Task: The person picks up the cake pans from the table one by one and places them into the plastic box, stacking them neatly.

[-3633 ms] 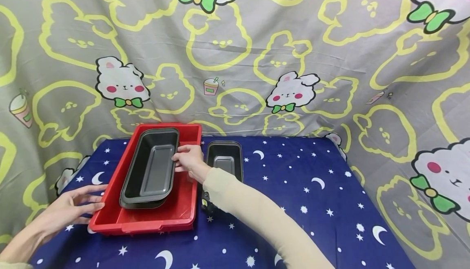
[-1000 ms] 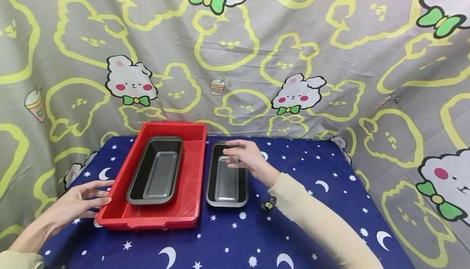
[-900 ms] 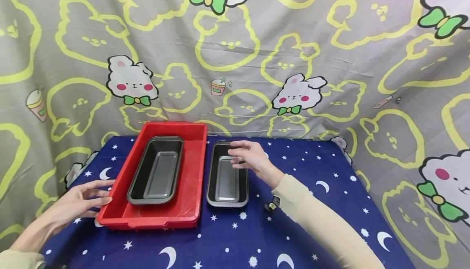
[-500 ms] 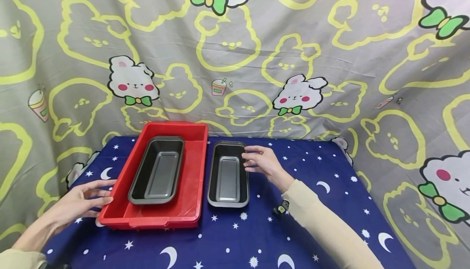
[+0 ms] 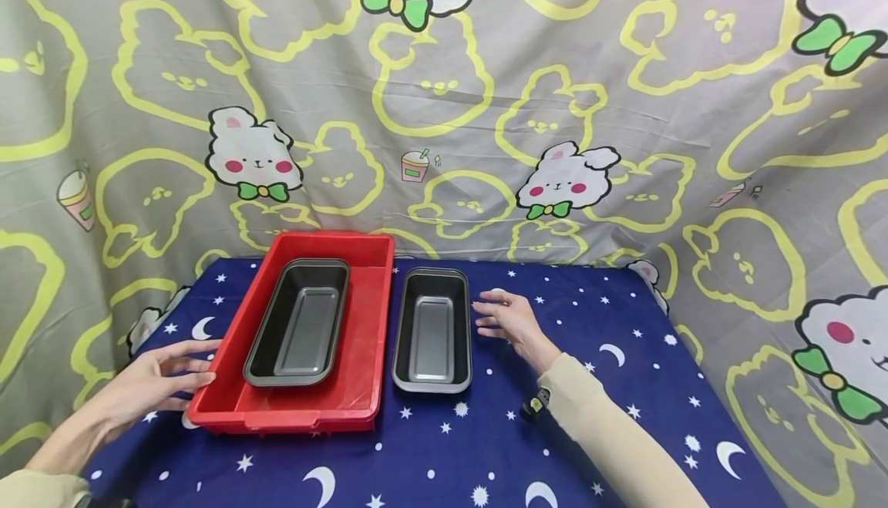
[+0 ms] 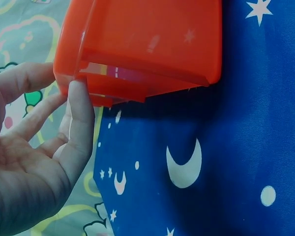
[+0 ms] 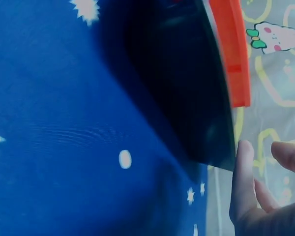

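A dark loaf pan [image 5: 305, 327] lies inside the red tray [image 5: 364, 338], near its left wall. Just right of the tray, another dark loaf pan [image 5: 432, 338] stands on the table; whether more are nested in it I cannot tell. My left hand [image 5: 149, 385] touches the tray's outer left side near the front corner. In the left wrist view its fingertips [image 6: 78, 91] meet the red rim. To the right of the table pan hovers my right hand [image 5: 515, 323], fingers loosely bent and holding nothing. The right wrist view shows it near the pan's rim [image 7: 226, 108].
A dark blue cloth [image 5: 590, 431] with white moons and stars covers the table. Behind and at the sides hangs a grey curtain [image 5: 458, 45] printed with rabbits. A small black device [image 5: 536, 404] sits at the right wrist.
Earlier my right hand gripped a loaf pan's rim over the tray, with another rim beneath; the tray's pan now sits lower. Since then that hand has moved right, away from the table pan.
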{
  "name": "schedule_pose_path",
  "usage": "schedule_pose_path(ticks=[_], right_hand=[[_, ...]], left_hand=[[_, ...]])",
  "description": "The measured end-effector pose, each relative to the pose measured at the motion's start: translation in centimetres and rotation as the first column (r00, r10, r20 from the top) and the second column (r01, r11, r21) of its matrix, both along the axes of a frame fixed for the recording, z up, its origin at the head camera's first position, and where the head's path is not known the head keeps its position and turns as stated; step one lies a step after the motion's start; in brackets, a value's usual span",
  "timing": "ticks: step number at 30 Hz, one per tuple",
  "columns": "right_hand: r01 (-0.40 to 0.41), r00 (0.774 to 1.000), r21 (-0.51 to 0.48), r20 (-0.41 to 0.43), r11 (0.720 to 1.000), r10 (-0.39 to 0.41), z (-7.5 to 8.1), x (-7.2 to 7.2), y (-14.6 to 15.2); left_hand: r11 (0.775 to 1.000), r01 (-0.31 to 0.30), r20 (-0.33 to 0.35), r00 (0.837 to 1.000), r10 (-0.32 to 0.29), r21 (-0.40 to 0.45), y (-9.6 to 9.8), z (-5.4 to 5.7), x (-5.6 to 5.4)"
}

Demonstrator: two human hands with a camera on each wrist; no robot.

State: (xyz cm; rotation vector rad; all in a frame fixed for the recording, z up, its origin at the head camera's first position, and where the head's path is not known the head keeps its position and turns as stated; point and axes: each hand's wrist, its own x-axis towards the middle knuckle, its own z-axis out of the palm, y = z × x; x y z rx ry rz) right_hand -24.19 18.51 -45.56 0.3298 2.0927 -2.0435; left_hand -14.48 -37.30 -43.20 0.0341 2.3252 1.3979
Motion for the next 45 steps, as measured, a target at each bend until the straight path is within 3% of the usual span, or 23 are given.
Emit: schedule_pose_path(ticks=[6,12,45], right_hand=[[0.016,0.999,-0.012,0.028,1.000,-0.016,-1.8,-0.2,0.0],[0.006,0.999,-0.014,0.039,1.000,-0.006,-2.5,0.1,-0.6],[-0.016,0.998,0.048,0.063,0.999,0.013,-3.0,-0.2,-2.6]], left_hand=[[1.000,-0.005,-0.002,1.000,0.005,-0.004,0.0,-0.1,0.0],[1.000,-0.007,-0.001,1.000,0.007,-0.005,0.0,-0.1,0.0],[1.000,0.003,0.004,1.000,-0.003,0.000,-0.1,-0.1,-0.1]])
